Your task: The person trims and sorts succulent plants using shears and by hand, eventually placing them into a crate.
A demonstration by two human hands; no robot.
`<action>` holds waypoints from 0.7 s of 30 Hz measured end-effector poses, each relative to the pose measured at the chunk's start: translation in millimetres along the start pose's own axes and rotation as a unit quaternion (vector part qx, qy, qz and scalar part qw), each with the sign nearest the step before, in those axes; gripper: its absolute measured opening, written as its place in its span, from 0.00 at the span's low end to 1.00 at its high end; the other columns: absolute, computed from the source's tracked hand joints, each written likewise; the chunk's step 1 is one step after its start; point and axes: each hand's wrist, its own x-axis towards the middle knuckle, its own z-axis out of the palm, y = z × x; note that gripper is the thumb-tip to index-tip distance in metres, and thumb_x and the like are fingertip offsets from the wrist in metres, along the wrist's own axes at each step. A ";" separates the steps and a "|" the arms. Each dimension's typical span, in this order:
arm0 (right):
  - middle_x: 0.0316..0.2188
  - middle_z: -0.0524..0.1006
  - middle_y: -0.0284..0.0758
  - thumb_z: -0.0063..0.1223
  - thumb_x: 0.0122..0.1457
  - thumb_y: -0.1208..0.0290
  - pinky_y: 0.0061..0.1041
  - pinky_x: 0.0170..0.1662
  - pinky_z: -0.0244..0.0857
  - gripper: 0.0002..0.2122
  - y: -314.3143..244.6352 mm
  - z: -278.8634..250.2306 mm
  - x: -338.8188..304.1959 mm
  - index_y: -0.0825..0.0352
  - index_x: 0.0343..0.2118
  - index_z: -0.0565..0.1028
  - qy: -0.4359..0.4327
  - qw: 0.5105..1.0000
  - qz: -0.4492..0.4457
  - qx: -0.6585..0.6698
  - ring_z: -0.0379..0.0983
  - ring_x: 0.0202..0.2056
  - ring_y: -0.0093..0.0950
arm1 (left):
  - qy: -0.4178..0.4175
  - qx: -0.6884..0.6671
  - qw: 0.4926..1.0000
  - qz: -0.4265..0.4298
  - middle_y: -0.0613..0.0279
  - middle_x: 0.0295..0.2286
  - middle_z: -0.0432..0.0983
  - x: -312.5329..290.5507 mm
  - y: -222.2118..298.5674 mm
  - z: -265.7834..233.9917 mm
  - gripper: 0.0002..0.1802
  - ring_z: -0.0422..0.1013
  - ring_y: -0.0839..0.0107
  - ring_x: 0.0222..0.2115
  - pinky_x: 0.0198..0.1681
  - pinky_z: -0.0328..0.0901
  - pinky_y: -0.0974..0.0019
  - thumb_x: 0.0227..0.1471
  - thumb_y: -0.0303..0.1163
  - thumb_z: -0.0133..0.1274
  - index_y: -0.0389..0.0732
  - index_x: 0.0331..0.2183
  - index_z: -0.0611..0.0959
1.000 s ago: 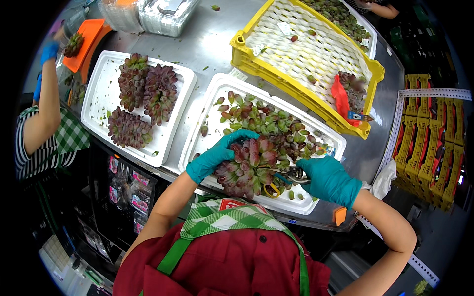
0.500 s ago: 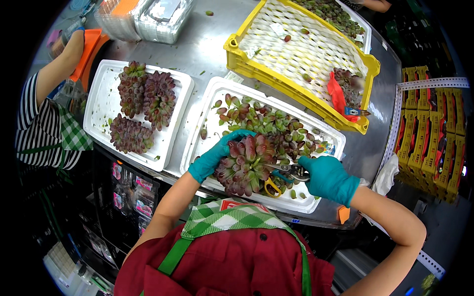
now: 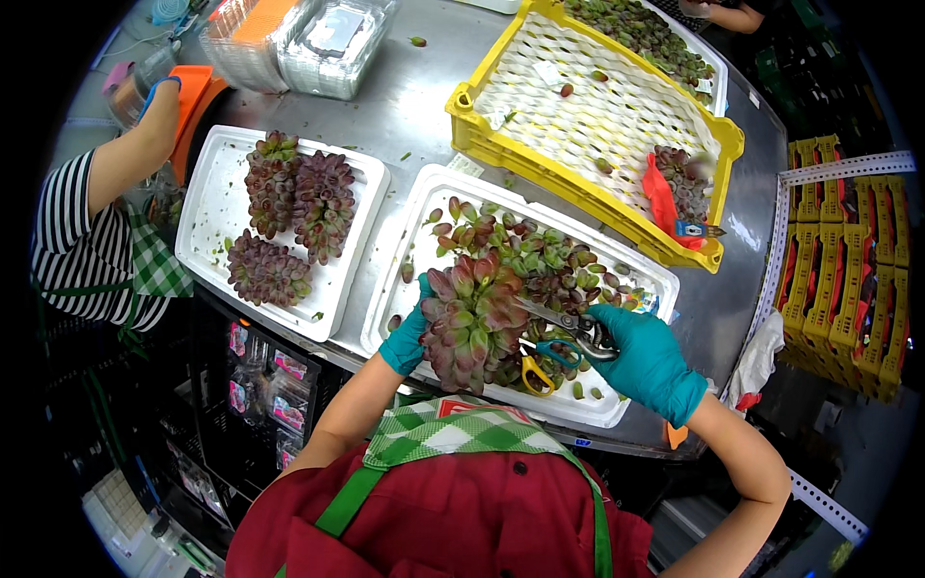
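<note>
My left hand [image 3: 408, 339], in a teal glove, grips a large red-and-green succulent cluster [image 3: 464, 332] from its left side; most of the fingers are hidden behind the leaves. In my gloved right hand [image 3: 647, 361] is a pair of metal snips [image 3: 586, 332], whose blades point left and reach the cluster's right edge. Whether the tips are touching a leaf I cannot tell. Under the cluster lies a white tray [image 3: 412, 214] with many loose leaves [image 3: 540, 252]. Scissors [image 3: 537, 377] with yellow and teal handles rest beside the snips, over the tray's near side.
To the left, a white tray [image 3: 209, 197] bears three succulent clusters. A yellow crate [image 3: 466, 118] lined with white netting holds another succulent [image 3: 680, 183] and a red strip. Clear plastic boxes [image 3: 337, 48] stand at the back left. Another person's arm [image 3: 135, 149] is at far left.
The succulent cluster has turned and tilted in my left hand, which now sits lower on its left side. The snips' blades have come closer against it. The whole view has shifted slightly.
</note>
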 end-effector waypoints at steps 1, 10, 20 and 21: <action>0.23 0.74 0.41 0.56 0.43 0.66 0.29 0.28 0.66 0.16 -2.9 -2.0 0.8 0.65 0.36 0.72 -0.032 0.999 0.014 0.006 0.72 0.25 0.37 | 0.014 0.014 1.000 0.001 0.62 0.49 0.60 -2.2 2.4 6.7 0.25 0.60 0.72 0.47 0.53 0.54 0.68 0.54 0.44 0.37 0.42 0.51 0.62; 0.24 0.75 0.41 0.55 0.43 0.57 0.33 0.32 0.65 0.19 -15.9 -26.4 12.4 0.65 0.36 0.73 -0.247 0.966 0.052 -0.062 0.72 0.27 0.39 | -0.066 0.081 0.994 0.013 0.65 0.46 0.63 12.0 2.7 0.5 0.21 0.61 0.75 0.46 0.51 0.54 0.71 0.54 0.38 0.36 0.41 0.49 0.65; 0.28 0.75 0.42 0.57 0.43 0.53 0.28 0.35 0.63 0.27 -6.5 -25.5 44.8 0.66 0.43 0.71 -0.451 0.881 0.140 0.026 0.72 0.29 0.33 | -0.084 0.202 0.975 0.048 0.67 0.41 0.68 26.2 9.3 -2.7 0.18 0.65 0.77 0.41 0.48 0.57 0.73 0.49 0.27 0.40 0.39 0.45 0.70; 0.27 0.75 0.42 0.58 0.43 0.52 0.28 0.35 0.63 0.27 -4.1 -23.6 45.4 0.66 0.43 0.71 -0.454 0.881 0.129 0.036 0.71 0.28 0.32 | -0.084 0.204 0.974 0.039 0.67 0.41 0.68 27.9 8.0 -5.1 0.18 0.64 0.77 0.41 0.49 0.57 0.73 0.49 0.27 0.41 0.39 0.45 0.70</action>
